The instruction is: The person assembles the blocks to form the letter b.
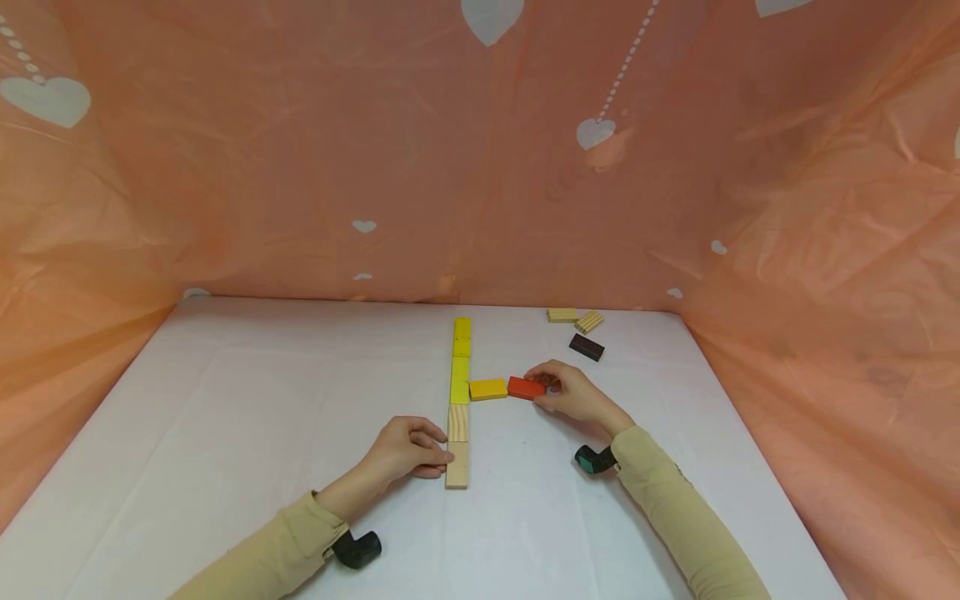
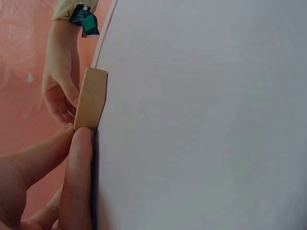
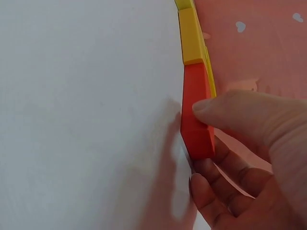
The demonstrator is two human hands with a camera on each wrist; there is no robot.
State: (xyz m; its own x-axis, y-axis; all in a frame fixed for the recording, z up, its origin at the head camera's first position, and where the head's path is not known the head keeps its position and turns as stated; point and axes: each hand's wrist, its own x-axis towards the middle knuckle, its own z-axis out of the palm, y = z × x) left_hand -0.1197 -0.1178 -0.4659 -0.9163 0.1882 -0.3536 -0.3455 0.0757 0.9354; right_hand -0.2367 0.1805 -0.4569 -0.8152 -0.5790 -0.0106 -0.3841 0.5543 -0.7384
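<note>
A straight row of flat wooden blocks runs away from me, with yellow blocks at the far end, a grained natural block behind and a plain natural block nearest. My left hand touches the left side of the natural blocks with its thumb and fingertips. From the row's right side extends an orange-yellow block. Just right of it lies a red block, slightly angled, its end at or very near the orange-yellow one. My right hand pinches the red block between thumb and fingers.
Towards the back right of the white tabletop lie a dark brown block and two natural blocks, one straight and one tilted. An orange curtain with white hearts encloses the back and sides.
</note>
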